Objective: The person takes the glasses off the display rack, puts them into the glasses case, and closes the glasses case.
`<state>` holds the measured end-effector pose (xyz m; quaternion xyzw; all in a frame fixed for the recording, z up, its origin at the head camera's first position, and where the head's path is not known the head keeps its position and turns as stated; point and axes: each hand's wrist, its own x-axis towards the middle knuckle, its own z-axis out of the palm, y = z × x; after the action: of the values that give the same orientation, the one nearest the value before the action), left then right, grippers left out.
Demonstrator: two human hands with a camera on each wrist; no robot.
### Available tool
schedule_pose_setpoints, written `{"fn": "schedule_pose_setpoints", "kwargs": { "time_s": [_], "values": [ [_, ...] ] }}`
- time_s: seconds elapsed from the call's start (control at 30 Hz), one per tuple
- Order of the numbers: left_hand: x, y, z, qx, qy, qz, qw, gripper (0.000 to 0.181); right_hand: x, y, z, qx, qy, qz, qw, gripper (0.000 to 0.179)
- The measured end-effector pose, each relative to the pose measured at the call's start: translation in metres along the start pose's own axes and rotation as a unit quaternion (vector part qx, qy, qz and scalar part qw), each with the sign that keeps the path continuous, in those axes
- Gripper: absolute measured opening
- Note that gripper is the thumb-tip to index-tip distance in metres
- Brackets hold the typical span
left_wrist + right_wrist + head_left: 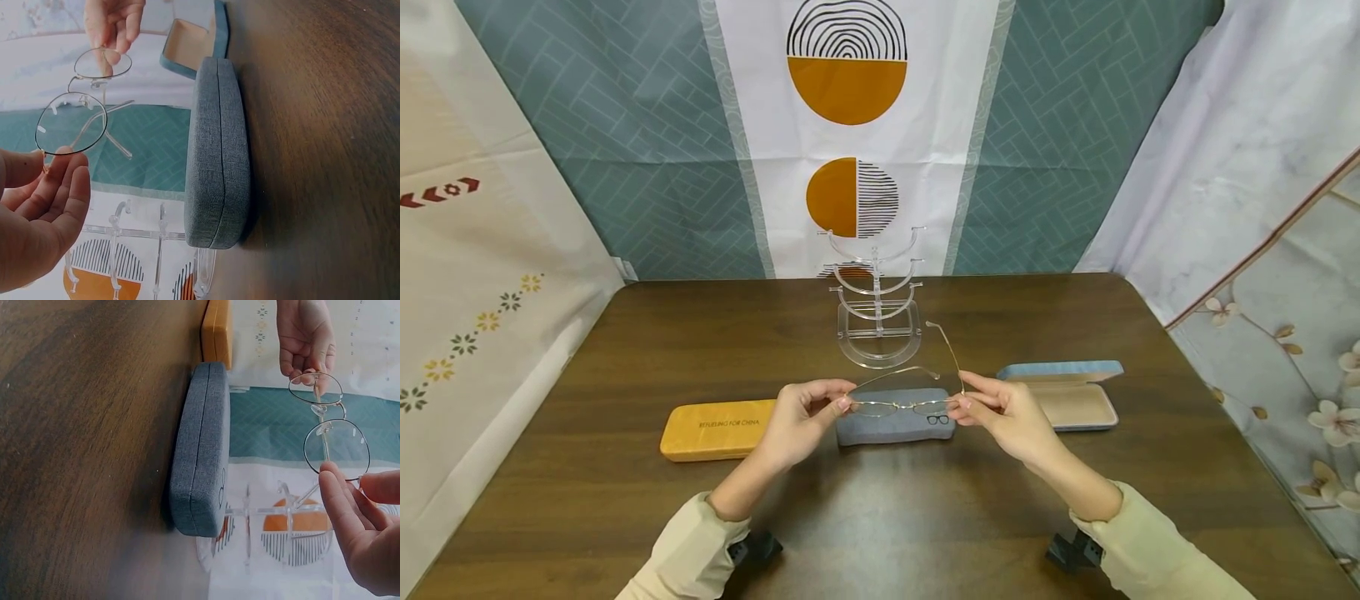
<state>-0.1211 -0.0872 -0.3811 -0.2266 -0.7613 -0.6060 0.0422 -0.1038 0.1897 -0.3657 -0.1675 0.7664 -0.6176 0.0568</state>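
Observation:
Thin gold-rimmed eyeglasses [902,406] with round clear lenses are held up in both hands, their temples unfolded and pointing away toward the back. My left hand [805,419] pinches the left end of the frame near the hinge between thumb and fingers. At the opposite hinge my right hand [1003,414] does the same. In the wrist views the glasses hang above table height, beside a closed grey-blue glasses case [219,156]. From the head this case [891,429] lies partly behind the lenses and has a small glasses print.
A yellow glasses case [715,429] with lettering lies to the left, partly behind the left hand. Right of the hands stands an opened blue case [1078,406] with a beige lining. Behind is a clear tiered display stand [878,325] on the brown wooden table [715,333].

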Motion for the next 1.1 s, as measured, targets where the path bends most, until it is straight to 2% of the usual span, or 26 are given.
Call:
{"fn": "schedule_pose_setpoints", "kwargs": {
  "time_s": [0.27, 0.6, 0.83, 1.1],
  "values": [
    [0.0002, 0.0017, 0.001, 0.006, 0.02, -0.012, 0.9997, 0.015, 0.0017, 0.001, 0.0016, 0.0, 0.006, 0.003, 1.0, 0.044],
    [-0.0004, 0.0002, 0.0012, 0.003, 0.012, -0.005, 0.9999, 0.014, 0.0029, 0.0017, 0.0016, 0.004, 0.007, 0.009, 0.9999, 0.043],
    [0.0007, -0.0029, 0.0013, 0.013, 0.012, 0.016, 0.9997, 0.013, 0.0037, 0.0005, 0.0017, 0.006, 0.009, 0.012, 0.9999, 0.043],
    [0.0011, -0.0024, 0.0007, 0.015, 0.009, 0.013, 0.9998, 0.013, 0.0042, 0.0005, 0.0017, 0.006, 0.011, 0.022, 0.9997, 0.042]
  ]
}}
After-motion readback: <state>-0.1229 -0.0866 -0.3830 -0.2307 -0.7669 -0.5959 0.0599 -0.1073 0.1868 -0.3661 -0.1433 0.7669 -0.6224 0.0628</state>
